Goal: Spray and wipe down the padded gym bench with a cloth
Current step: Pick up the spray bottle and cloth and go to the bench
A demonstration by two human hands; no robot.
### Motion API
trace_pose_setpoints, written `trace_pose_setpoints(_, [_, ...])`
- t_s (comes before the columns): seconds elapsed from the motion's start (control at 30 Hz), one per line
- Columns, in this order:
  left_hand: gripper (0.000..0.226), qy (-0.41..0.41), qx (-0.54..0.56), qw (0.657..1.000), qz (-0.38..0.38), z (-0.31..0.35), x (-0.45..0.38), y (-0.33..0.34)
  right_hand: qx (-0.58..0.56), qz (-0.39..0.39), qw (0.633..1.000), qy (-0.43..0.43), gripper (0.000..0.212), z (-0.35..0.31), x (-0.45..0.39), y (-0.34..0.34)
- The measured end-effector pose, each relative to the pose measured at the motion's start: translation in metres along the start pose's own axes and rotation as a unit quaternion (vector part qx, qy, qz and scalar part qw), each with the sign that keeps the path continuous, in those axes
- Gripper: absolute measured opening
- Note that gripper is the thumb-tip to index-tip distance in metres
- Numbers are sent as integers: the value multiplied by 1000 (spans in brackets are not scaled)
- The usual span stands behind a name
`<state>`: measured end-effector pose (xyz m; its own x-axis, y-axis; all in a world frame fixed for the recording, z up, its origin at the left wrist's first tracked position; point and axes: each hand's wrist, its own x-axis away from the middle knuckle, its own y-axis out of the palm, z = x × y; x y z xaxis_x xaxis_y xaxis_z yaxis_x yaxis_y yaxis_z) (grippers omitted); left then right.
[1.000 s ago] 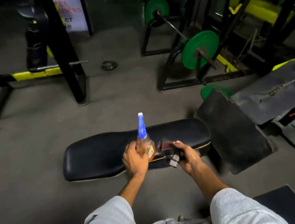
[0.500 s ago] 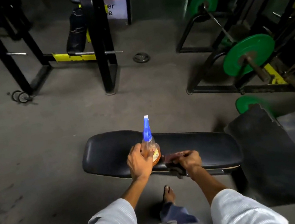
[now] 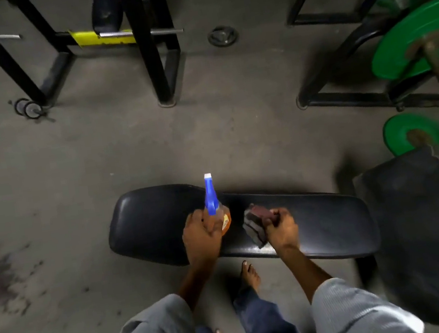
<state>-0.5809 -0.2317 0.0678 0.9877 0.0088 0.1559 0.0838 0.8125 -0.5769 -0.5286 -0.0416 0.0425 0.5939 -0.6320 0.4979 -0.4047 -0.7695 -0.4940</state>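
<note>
Grey concrete floor [image 3: 99,160] is seen around a single padded gym bench [image 3: 150,226], which lies crosswise under both hands. Compared with a moment ago, the bench is viewed from more directly above and a bare foot [image 3: 249,273] is now shown just short of its near edge; both hands are now held over the pad itself rather than at its near rim. From this a stance settled for working is judged, with spraying apparently not yet begun, since no wet sheen can be told on the pad. One spray bottle [image 3: 213,203] is gripped by the left hand [image 3: 201,236], its fingers wrapped round the orange body, the blue nozzle rising beyond the knuckles. One folded cloth [image 3: 256,224] is clutched by the right hand [image 3: 282,228], hanging just left of its curled fingers, above the pad. Two green weight plates [image 3: 406,35] are counted well beyond the right fingers.
</note>
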Motion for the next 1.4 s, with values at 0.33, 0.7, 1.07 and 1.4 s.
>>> trace_pose_setpoints(0.33, [51, -22, -10, 998, 55, -34, -35, 40, -267, -98, 921, 265, 51, 50, -75, 44])
trace_pose_setpoints(0.7, [26, -38, -13, 999, 14, -97, -47, 71, -378, -119, 859, 325, 47, 92, -119, 89])
trace_pose_setpoints(1.07, [19, -36, -4, 999, 14, -108, -45, 81, -24, -63, 984, 166, 49, 122, -128, 110])
trace_pose_setpoints(1.4, [25, -25, -19, 999, -9, -118, -53, 78, 112, -79, 964, -228, 70, 56, -79, 109])
